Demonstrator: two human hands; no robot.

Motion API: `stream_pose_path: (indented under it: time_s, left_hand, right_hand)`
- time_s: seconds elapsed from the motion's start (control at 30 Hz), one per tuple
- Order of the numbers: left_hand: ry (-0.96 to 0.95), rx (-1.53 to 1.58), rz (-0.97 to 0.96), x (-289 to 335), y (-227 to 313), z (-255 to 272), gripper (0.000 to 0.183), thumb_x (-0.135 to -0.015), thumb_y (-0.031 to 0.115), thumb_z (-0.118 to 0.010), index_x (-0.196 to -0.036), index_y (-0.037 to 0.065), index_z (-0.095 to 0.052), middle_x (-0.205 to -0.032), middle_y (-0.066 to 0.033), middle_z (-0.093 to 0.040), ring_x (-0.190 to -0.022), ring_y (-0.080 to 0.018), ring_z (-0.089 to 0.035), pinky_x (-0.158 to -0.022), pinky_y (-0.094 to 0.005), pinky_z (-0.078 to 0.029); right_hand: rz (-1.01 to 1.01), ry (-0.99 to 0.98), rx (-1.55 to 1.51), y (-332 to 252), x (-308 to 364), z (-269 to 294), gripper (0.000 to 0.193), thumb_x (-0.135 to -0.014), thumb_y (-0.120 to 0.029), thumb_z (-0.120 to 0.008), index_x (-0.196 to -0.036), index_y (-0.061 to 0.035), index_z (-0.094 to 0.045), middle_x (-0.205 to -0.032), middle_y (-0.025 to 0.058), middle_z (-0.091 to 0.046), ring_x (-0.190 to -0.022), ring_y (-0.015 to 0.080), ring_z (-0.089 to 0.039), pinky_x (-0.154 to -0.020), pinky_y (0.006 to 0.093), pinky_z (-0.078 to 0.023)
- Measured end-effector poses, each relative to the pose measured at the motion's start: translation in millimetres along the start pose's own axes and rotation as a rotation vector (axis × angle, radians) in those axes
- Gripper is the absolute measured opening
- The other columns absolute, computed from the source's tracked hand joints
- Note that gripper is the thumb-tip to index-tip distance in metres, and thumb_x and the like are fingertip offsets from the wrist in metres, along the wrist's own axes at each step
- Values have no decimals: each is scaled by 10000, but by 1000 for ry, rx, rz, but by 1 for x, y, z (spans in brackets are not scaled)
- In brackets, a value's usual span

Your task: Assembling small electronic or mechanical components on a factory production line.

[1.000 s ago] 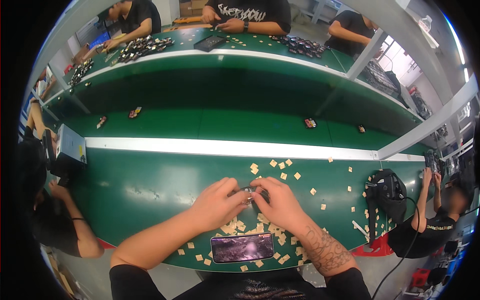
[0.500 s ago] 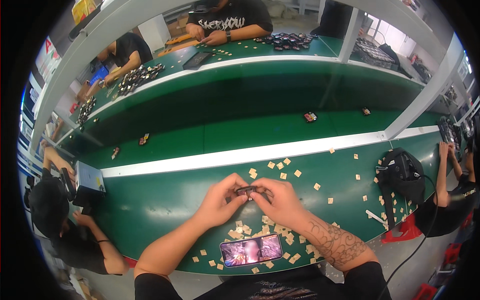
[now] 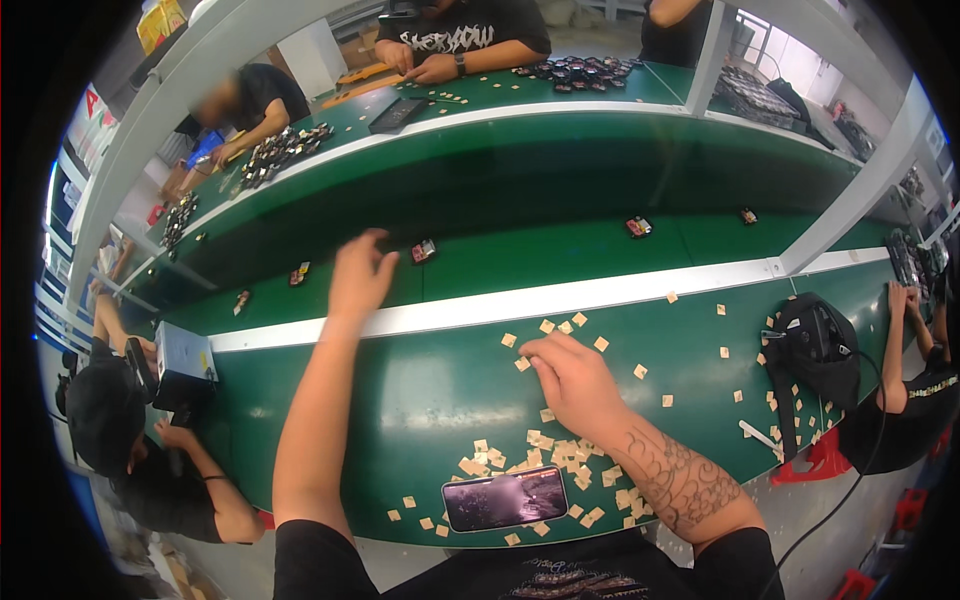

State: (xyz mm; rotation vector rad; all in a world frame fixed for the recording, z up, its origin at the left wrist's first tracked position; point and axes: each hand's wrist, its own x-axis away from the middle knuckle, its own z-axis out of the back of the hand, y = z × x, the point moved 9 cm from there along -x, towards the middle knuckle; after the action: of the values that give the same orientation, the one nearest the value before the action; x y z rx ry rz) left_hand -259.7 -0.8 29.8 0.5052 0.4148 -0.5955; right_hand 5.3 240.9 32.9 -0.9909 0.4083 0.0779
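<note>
L hand (image 3: 360,278) was over the far green channel (image 3: 530,255), fingers loosely spread, nothing visible in them. Just to its R, a small blk module (image 3: 424,251) lay on the channel, apparently set down, so that one looked done; 4 similar modules (image 3: 638,228) sat farther L & R. Many loose beige squares (image 3: 570,452) were left on the near bench (image 3: 425,400). Module's long axis seemed slanted, near-L to far-R; front end unclear. R hand (image 3: 576,380) had fingers curled by a single beige square (image 3: 522,364); pinching or not, can't tell.
</note>
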Motion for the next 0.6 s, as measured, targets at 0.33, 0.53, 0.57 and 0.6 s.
stream_pose_path:
  time_s: [0.33, 0.53, 0.57, 0.6]
  left_hand:
    - [41, -318, 397, 47, -137, 48, 516, -1000, 236, -727, -1486, 141, -584, -1412, -203, -607, -1293, -412, -574, -1065, -541, -485]
    - [141, -210, 318, 40, -126, 68, 450, -957, 169, -762, -1385, 89, -649, -1207, -190, -664, -1172, -403, -609, -998, -469, -516]
    - [75, -165, 243, 36, -82, 61, 449, -931, 170, -778, -1354, 81, -659, -1164, -181, -665, -1146, -390, -616, -980, -472, -520]
    - [12, -120, 168, 34, -35, 54, 449, -904, 170, -794, -1324, 73, -670, -1120, -173, -666, -1119, -378, -623, -963, -474, -524]
  right_hand:
    - [-26, -127, -57, 2, 0, -14, 51, -1010, -95, -699, -1024, -52, -721, -875, 90, -683, -692, 277, -661, -616, 377, -523]
    - [75, -113, -45, -7, -2, -10, 96, -1020, -88, -700, -1095, -46, -742, -902, 95, -685, -711, 232, -658, -641, 349, -524]
    - [35, -93, -70, -4, -2, -6, 113, -1025, -80, -688, -1117, -49, -746, -886, 93, -672, -716, 235, -652, -655, 346, -526]
    - [-2, -72, -94, 0, -3, -2, 134, -1029, -72, -676, -1139, -52, -751, -871, 90, -659, -721, 238, -646, -669, 344, -528]
